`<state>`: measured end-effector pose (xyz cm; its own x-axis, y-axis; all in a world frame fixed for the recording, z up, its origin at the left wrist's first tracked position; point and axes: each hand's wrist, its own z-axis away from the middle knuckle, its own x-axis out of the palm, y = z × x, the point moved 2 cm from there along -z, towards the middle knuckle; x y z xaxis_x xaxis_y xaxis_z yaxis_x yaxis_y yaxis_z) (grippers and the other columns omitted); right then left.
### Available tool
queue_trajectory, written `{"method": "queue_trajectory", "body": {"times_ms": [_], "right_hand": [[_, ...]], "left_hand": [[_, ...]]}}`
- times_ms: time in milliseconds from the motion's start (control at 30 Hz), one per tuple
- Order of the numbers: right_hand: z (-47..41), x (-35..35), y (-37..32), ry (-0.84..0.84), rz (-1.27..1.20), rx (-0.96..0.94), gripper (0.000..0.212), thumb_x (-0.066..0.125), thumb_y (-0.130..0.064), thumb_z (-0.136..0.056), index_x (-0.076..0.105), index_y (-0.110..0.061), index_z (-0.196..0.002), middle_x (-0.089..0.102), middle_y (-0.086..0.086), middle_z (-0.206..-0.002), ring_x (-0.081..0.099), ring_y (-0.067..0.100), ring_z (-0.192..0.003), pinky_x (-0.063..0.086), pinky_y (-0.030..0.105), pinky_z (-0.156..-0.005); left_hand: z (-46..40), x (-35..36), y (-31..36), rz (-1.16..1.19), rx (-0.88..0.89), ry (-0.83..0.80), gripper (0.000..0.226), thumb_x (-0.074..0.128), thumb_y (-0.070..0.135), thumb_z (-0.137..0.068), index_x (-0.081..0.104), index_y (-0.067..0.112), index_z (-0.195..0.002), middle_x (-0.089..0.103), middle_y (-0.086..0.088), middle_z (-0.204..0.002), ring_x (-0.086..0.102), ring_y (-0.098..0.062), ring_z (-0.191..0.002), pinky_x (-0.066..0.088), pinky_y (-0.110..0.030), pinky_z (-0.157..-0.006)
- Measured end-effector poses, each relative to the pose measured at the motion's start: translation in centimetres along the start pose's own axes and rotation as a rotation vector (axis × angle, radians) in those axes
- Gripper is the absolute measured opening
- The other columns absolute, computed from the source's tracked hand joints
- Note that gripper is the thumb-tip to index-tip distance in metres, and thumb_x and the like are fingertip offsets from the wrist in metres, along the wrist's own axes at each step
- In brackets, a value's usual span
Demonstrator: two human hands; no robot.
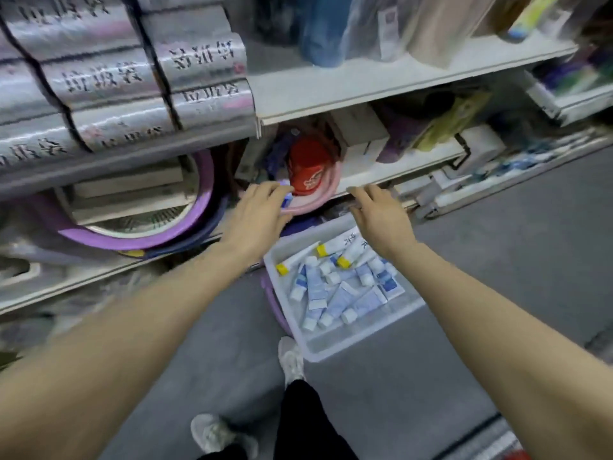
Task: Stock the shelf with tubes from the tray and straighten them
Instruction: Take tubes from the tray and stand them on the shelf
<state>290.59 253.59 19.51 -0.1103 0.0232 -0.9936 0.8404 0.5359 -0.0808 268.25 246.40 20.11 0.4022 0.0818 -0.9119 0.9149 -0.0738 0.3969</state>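
Observation:
A clear plastic tray (pixel 335 346) sits on the grey floor below the shelves and holds several blue-and-white tubes (pixel 316 288) and a few white tubes with yellow caps (pixel 345 260), all lying jumbled. My left hand (pixel 262 207) reaches to the rim of a pink basin (pixel 326 190) on the lower shelf, with a small blue-and-white tube (pixel 287 200) pinched at its fingertips. Above the tray's far end, my right hand (pixel 376 215) hovers with its fingers spread and nothing in it, just under the edge of the white shelf (pixel 381 175).
A red packet (pixel 306 167) lies in the pink basin. Purple basins (pixel 142 237) stand to the left, with silver rolls (pixel 109 78) stacked above them. Boxes and bags fill the shelf to the right. My legs and shoes (pixel 292 360) stand beside the tray.

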Motion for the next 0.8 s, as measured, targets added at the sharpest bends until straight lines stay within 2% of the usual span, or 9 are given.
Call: {"method": "queue_trajectory", "body": {"times_ms": [167,267,400,500,600,700,800], "right_hand": [[3.0,7.8,6.4,-0.254,-0.026,0.135,0.042,0.055,-0.013,-0.093,0.052,-0.013,-0.134,0.058,0.018,-0.117,0.057,0.041,-0.097,0.046,0.044,-0.075],[4.7,11.8,9.2,-0.376,-0.032,0.199,0.054,0.052,-0.001,-0.088,0.046,-0.015,-0.14,0.054,0.018,-0.123,0.053,0.04,-0.104,0.044,0.042,-0.076],[6.1,16.0,11.9,-0.564,-0.004,0.279,0.066,0.05,0.002,-0.086,0.035,-0.02,-0.146,0.042,0.012,-0.139,0.046,0.036,-0.116,0.041,0.042,-0.09],[6.0,18.7,13.4,-0.629,0.009,0.265,0.073,0.055,0.003,-0.082,0.031,-0.021,-0.147,0.031,0.009,-0.149,0.04,0.033,-0.126,0.042,0.041,-0.093],[5.1,21.0,14.4,-0.658,0.036,0.195,0.081,0.058,0.006,-0.078,0.028,-0.02,-0.149,0.02,0.007,-0.157,0.024,0.032,-0.14,0.038,0.042,-0.1],[3.9,23.1,14.5,-0.651,0.077,0.139,0.076,0.058,0.004,-0.081,0.031,-0.02,-0.147,0.021,0.004,-0.157,0.012,0.03,-0.147,0.028,0.041,-0.108],[3.4,24.8,14.3,-0.644,0.102,0.092,0.051,0.053,-0.002,-0.088,0.046,-0.013,-0.138,0.035,0.012,-0.149,0.016,0.036,-0.145,0.021,0.044,-0.114]], "left_hand": [[-0.8,10.8,0.9,0.071,-0.073,-0.219,0.054,0.068,0.018,-0.084,0.052,0.011,-0.134,0.056,-0.013,-0.129,0.052,-0.035,-0.115,0.04,-0.04,-0.099],[-0.5,16.1,0.8,0.087,-0.122,-0.336,0.054,0.066,0.014,-0.085,0.05,0.01,-0.136,0.053,-0.013,-0.133,0.052,-0.035,-0.117,0.04,-0.039,-0.1],[0.0,21.9,0.1,0.086,-0.182,-0.465,0.054,0.06,0.012,-0.09,0.043,0.007,-0.141,0.047,-0.016,-0.139,0.047,-0.037,-0.122,0.035,-0.038,-0.103],[-0.3,25.3,-0.7,0.07,-0.23,-0.551,0.057,0.057,0.015,-0.093,0.035,0.006,-0.145,0.036,-0.017,-0.147,0.036,-0.037,-0.132,0.032,-0.039,-0.108],[-1.0,28.0,-1.9,0.045,-0.272,-0.58,0.059,0.058,0.017,-0.093,0.034,0.005,-0.145,0.036,-0.019,-0.145,0.038,-0.038,-0.129,0.036,-0.041,-0.106],[-1.6,29.9,-2.7,0.029,-0.311,-0.608,0.059,0.057,0.017,-0.093,0.032,0.002,-0.144,0.038,-0.022,-0.14,0.04,-0.039,-0.125,0.036,-0.041,-0.103],[-1.6,31.3,-3.1,0.019,-0.346,-0.633,0.061,0.056,0.017,-0.094,0.027,0.003,-0.145,0.033,-0.021,-0.144,0.04,-0.039,-0.126,0.034,-0.041,-0.103]]}}
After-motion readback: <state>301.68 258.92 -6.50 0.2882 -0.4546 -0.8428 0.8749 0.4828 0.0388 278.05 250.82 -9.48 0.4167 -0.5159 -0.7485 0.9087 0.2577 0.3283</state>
